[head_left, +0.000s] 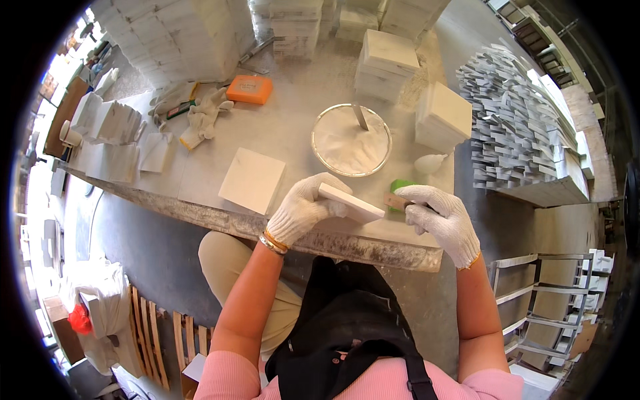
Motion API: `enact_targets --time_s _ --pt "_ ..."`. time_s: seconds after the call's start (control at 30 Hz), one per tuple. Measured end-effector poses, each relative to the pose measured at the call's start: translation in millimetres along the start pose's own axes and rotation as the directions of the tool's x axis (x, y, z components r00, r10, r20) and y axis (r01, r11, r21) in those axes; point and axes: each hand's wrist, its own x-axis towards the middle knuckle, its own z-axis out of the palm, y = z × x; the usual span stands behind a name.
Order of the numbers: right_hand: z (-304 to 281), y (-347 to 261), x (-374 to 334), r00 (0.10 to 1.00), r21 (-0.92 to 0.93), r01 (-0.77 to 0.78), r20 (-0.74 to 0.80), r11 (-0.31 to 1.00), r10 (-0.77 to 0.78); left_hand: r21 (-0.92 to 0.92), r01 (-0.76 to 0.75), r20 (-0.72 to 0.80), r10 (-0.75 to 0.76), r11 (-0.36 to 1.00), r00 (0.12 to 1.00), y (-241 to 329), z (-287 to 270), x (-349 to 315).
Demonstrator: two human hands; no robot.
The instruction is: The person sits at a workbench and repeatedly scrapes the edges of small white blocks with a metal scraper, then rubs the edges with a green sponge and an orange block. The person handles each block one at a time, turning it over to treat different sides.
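My left hand [301, 208], in a white knit glove, grips a white square tile [355, 205] by its edge, tilted above the table's front. My gloved right hand [445, 219] is closed around a small scraper [396, 201] with a flat brownish blade, its tip just right of the tile. Behind that blade lies a green object [402, 185], partly hidden. Another white tile [253, 180] lies flat to the left of my left hand. Beyond both hands stands a round metal-rimmed bowl [319, 159] of white powder or paste, a metal blade [361, 117] sticking up from it.
White block stacks [445, 115] stand at the table's right and back. A white bulb-shaped object [430, 163] sits near the right edge. An orange box [250, 89] and spare gloves [207, 117] lie at the back left. A metal rack [533, 289] stands at right.
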Motion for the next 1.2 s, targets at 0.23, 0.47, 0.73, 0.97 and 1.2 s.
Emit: enact_targets --time_s 0.23,0.47,0.73,0.97,1.2 --pt "11 -12 24 0.975 -0.082 0.05 0.219 0.995 -0.031 -0.071 -0.005 0.066 0.01 0.997 0.998 -4 -5 -4" --pt "11 -10 31 0.951 -0.088 0.085 0.305 0.992 -0.055 -0.104 -0.029 0.04 0.033 0.994 0.999 -7 -2 -5" --pt "11 -11 26 0.955 -0.119 0.103 0.291 0.988 -0.064 -0.057 -0.066 0.014 0.066 0.996 0.998 -8 0 -7" --pt "23 2 10 0.972 -0.131 0.195 0.157 0.972 -0.174 -0.082 -0.106 -0.006 0.106 0.991 0.994 -11 2 -9" --pt "44 5 -8 0.992 -0.081 0.117 -0.036 0.99 -0.12 -0.026 -0.149 -0.026 0.148 0.989 0.989 -18 2 -11"
